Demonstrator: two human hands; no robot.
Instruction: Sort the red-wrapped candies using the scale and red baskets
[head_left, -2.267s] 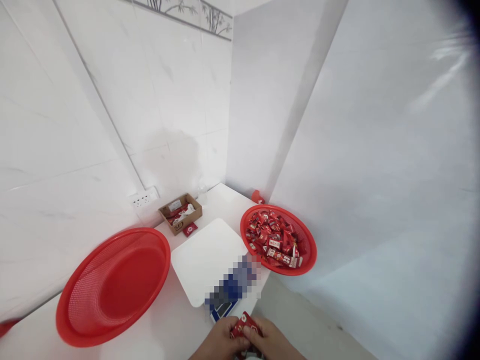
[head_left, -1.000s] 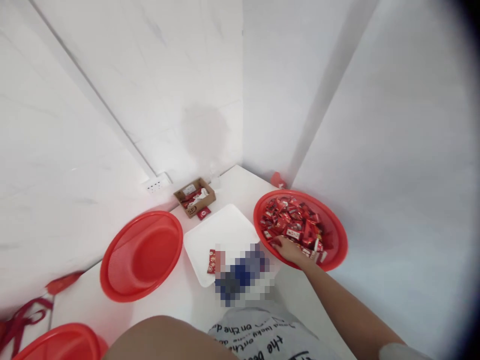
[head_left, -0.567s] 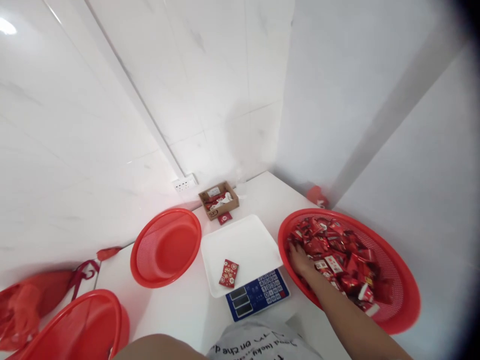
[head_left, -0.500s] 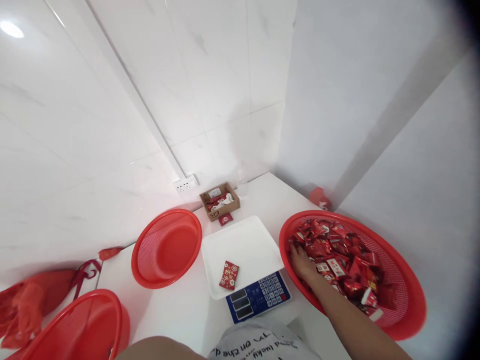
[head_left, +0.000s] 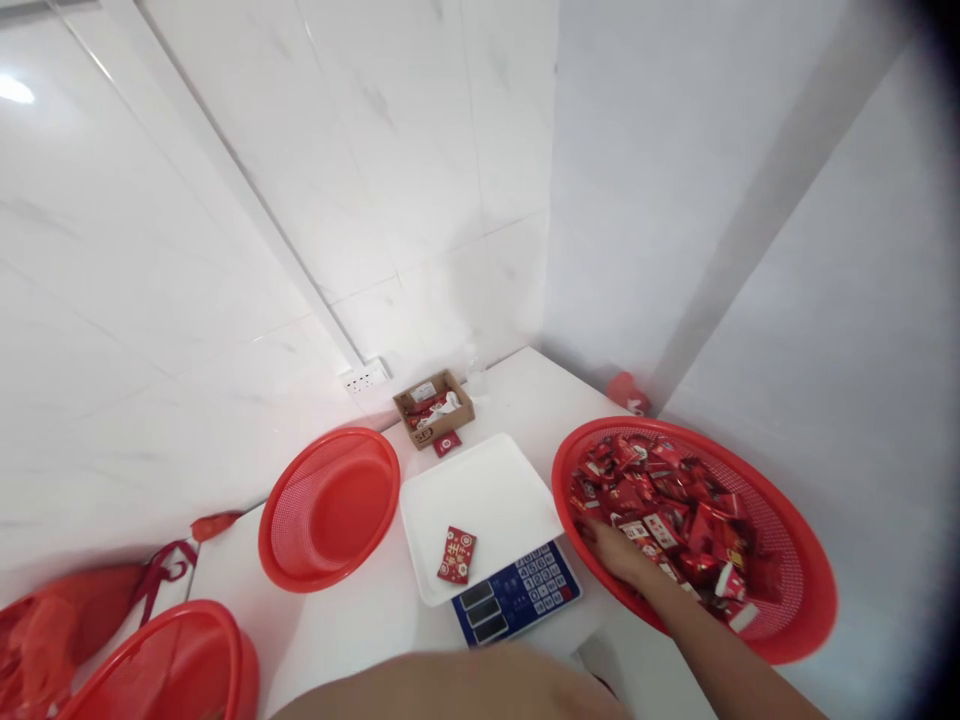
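Note:
My right hand (head_left: 611,550) reaches into the near left side of a large red mesh basket (head_left: 814,610), among many small red wrapped packets (head_left: 675,500). Its fingertips are sunk between the packets, so whether they grip one is hidden. Across the bottom edge lies my left forearm, with my left hand (head_left: 566,690) blurred and its fingers out of sight. One red packet with gold lettering (head_left: 457,556) lies on the white tray (head_left: 495,490) of a scale, left of the basket. The scale's blue keypad panel (head_left: 517,592) faces me.
A second red basket (head_left: 337,510) stands left of the tray. Part of a red tub (head_left: 180,660) shows at lower left, beside red bags (head_left: 90,610). A small cardboard box (head_left: 435,408) with packets sits by the wall, with a red packet (head_left: 447,444) before it.
My left forearm has swung rightward along the bottom edge, covering the grey printed cloth. My right hand has shifted slightly toward me within the basket. The view has moved a little.

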